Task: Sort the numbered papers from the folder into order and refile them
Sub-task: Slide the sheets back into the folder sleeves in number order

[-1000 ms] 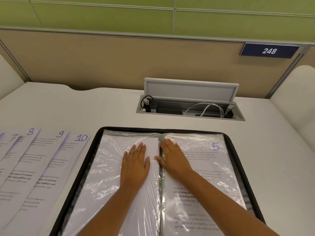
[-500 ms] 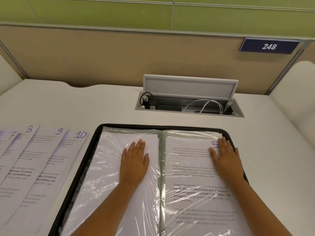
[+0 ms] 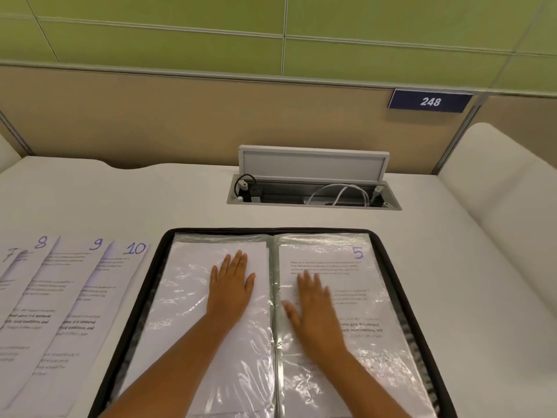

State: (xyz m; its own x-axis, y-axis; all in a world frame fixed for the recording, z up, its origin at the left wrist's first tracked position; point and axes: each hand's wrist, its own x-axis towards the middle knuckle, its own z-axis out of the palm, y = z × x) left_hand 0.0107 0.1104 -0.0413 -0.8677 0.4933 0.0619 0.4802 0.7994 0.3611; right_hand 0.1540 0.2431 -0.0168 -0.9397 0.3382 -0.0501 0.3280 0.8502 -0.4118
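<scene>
My left hand (image 3: 230,286) lies flat on the left plastic sleeve (image 3: 187,300) of the open folder (image 3: 391,267), fingers straight and together, gripping nothing. My right hand (image 3: 315,312) is blurred but spread flat on the right sleeve, just beside the spine, pressing the page marked 5 (image 3: 357,252) — again nothing is held. The black-edged folder sits on the white desk (image 3: 150,200) in front of me. To its left, loose sheets fan out, overlapping — 10 (image 3: 134,248) nearest the folder, then 9 (image 3: 96,244), 8 (image 3: 40,242), 7 (image 3: 10,254). Beyond the folder, a cable hatch (image 3: 313,188) stands open; on the partition, a sign reads 248 (image 3: 430,101).
</scene>
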